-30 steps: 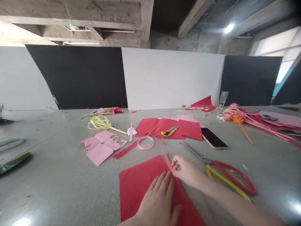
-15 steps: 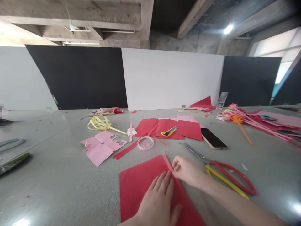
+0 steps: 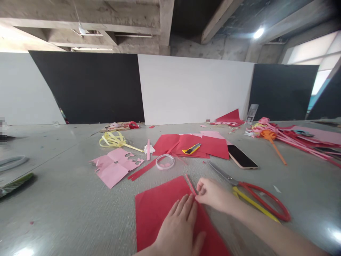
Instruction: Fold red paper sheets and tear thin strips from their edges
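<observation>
A sheet of red paper (image 3: 157, 209) lies on the grey table in front of me. My left hand (image 3: 177, 224) rests flat on it with the fingers stretched out. Along its right edge runs a narrow red strip of paper (image 3: 190, 185). My right hand (image 3: 213, 193) is closed at the near end of that strip, thumb and fingers pinching it at the sheet's edge. Just beyond my right hand lie large scissors (image 3: 234, 181) with one red and one yellow handle, their blades pointing away to the left.
Beyond the sheet lie a tape roll (image 3: 165, 162), a yellow utility knife (image 3: 191, 149) on red paper pieces, and a phone (image 3: 243, 157). Cut pink paper (image 3: 114, 167) and a yellow paper-strip shape (image 3: 114, 139) sit to the left. Pink strips (image 3: 287, 137) pile up far right.
My right hand has shifted very slightly down and right, and the strip has turned a little with it. My left hand stays in place.
</observation>
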The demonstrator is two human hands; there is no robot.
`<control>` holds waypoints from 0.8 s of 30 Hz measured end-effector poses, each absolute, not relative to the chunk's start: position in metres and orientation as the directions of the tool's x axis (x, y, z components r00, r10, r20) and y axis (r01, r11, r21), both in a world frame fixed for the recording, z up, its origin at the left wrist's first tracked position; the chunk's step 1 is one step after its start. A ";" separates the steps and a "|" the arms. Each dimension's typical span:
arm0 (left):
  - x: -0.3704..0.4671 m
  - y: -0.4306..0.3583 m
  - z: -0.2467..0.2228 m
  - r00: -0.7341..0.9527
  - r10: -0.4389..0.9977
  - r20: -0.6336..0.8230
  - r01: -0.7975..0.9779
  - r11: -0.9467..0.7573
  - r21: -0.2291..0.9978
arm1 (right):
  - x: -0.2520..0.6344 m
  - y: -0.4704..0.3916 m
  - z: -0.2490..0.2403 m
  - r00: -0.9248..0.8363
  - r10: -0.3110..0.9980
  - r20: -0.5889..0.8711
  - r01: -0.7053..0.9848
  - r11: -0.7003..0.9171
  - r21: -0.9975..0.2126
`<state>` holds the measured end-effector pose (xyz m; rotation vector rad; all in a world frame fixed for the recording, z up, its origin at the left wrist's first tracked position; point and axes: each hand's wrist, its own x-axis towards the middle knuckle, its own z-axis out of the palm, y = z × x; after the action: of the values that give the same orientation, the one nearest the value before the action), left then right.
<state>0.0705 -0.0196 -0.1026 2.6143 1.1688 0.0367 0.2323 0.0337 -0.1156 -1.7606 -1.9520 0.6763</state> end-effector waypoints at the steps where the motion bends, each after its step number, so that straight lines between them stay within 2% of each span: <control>1: 0.070 -0.019 -0.103 0.677 0.731 -0.084 0.723 -0.639 0.264 | 0.233 0.034 -0.116 -0.106 0.994 -0.010 0.791 0.078 -0.607; 24: 0.070 -0.020 -0.105 0.674 0.734 -0.086 0.726 -0.635 0.265 | 0.229 0.034 -0.112 -0.052 0.995 -0.089 0.811 -0.010 -0.584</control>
<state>0.0704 -0.0201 -0.1048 2.6121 1.1660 0.0432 0.2287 0.0342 -0.1116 -1.8756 -1.9193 0.7134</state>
